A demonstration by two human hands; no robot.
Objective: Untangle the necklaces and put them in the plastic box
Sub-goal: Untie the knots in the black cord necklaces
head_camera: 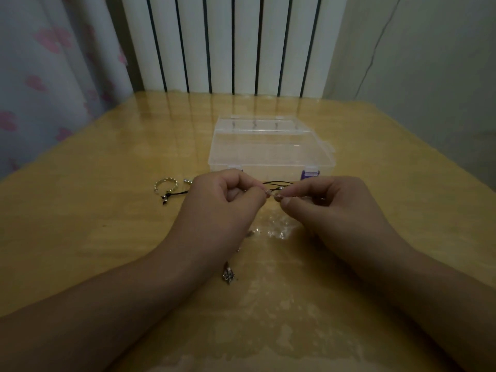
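Both hands meet in the middle of the frame, just above the table (94, 237). Left hand (220, 202) has its fingers curled and pinches one end of a small silver clasp (275, 195). Right hand (330, 202) pinches the other end. Black cord (276, 183) of a necklace loops out just behind the fingers. Behind the hands sits the clear box (271, 146), lid closed, with a purple latch (310, 174). Left of the hands lie a ring (166, 185) and another black cord (174, 195). Near the left wrist, low in the middle, lies a silver charm (228, 275).
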